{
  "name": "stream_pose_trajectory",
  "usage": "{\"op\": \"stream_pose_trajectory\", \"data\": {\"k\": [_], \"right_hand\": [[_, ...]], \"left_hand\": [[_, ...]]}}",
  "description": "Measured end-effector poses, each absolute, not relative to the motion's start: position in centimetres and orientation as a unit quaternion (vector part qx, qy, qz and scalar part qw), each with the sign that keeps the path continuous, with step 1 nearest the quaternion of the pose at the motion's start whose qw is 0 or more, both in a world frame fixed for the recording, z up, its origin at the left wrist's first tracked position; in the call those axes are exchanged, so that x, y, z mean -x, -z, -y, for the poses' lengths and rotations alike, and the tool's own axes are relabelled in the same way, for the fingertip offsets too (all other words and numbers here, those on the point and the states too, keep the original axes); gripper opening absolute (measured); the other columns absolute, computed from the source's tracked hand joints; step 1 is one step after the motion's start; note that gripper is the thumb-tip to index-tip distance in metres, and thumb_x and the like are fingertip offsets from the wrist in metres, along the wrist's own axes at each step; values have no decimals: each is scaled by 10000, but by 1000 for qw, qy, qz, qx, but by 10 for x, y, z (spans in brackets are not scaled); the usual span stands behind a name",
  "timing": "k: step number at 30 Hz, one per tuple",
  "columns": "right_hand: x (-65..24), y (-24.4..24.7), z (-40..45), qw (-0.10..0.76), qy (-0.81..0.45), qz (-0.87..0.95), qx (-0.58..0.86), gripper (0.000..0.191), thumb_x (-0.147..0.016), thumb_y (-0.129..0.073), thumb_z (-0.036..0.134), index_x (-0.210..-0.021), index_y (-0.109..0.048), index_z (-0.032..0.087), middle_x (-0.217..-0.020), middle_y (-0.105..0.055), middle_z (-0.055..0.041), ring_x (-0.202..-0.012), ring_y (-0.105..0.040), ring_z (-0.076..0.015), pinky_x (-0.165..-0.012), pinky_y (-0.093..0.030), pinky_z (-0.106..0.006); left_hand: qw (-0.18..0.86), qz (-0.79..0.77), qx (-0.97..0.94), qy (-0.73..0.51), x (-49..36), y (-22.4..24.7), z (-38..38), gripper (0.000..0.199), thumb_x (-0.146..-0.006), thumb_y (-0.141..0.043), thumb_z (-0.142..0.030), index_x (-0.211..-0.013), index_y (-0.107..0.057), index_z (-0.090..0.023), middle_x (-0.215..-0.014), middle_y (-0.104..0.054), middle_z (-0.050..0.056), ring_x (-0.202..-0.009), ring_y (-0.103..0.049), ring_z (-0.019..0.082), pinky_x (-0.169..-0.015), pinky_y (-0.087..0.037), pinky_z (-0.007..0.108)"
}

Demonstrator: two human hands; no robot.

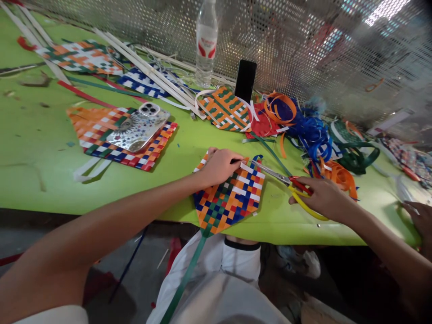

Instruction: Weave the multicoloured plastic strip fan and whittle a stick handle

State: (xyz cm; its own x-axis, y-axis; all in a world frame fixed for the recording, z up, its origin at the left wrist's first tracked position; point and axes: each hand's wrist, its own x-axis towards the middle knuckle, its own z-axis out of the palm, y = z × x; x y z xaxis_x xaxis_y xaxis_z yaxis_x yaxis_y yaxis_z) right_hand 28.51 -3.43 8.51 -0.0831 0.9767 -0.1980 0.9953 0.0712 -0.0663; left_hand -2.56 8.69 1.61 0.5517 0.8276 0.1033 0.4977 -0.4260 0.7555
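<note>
A woven piece of orange, blue, white, red and green strips lies at the table's front edge, and a long green strip hangs from its lower tip. My left hand presses on its upper part, thumb and fingers closed around a white strip end. Red and yellow scissors are in my right hand, to the right of the weave. Their blades reach over its upper right corner, beside a curled blue strip end.
On the green table, a phone lies on another woven piece. Behind stand a water bottle and a dark phone. Blue strips pile at right. Another person's hand shows at the right edge.
</note>
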Motion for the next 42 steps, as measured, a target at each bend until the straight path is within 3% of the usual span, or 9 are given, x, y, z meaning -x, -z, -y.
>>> {"op": "stream_pose_trajectory", "data": {"k": [9,16,22,30,37,42], "right_hand": [[-289,-88,34,39,79,-734,-674,519,-847,-649,727,-999,-772,246,-675,-695,-64,-610,-647,-252,-562,-404,-355],[-284,-84,32,39,87,-728,-679,450,-830,-718,657,-1069,-792,283,-677,-710,-42,-588,-634,-225,-546,-406,-341],[-281,-84,30,47,89,-726,-681,503,-852,-679,686,-1091,-798,259,-636,-683,-24,-495,-518,-164,-519,-374,-325],[-287,-79,27,49,108,-730,-673,564,-836,-688,713,-1142,-797,252,-658,-685,-30,-552,-548,-183,-546,-389,-327],[-284,-80,28,57,109,-747,-654,483,-883,-633,694,-872,-751,226,-629,-656,-20,-549,-504,-155,-569,-340,-313],[-278,-81,31,59,121,-738,-661,494,-893,-615,693,-892,-770,224,-595,-632,-23,-539,-506,-161,-558,-338,-312]], "left_hand": [[348,-411,-809,-236,25,-14,-88,283,-1008,-548,-276,-1056,-826,-292,-1161,-808,35,-1081,-734,261,-1145,-356,535],[350,-413,-809,-229,26,-15,-87,289,-1007,-548,-270,-1088,-824,-281,-1154,-810,42,-1077,-733,267,-1137,-357,535],[354,-407,-808,-235,26,-14,-88,287,-1007,-551,-284,-1100,-822,-297,-1086,-824,33,-1005,-743,249,-1116,-369,518],[350,-416,-808,-229,25,-16,-88,286,-1008,-547,-279,-1028,-833,-277,-1103,-816,41,-1020,-728,274,-1108,-343,543],[351,-415,-805,-238,26,-18,-87,278,-995,-562,-315,-971,-835,-264,-1020,-820,45,-936,-724,253,-1091,-371,529],[358,-411,-802,-243,26,-17,-86,278,-986,-567,-321,-961,-837,-258,-976,-822,46,-878,-715,244,-1098,-360,550]]}}
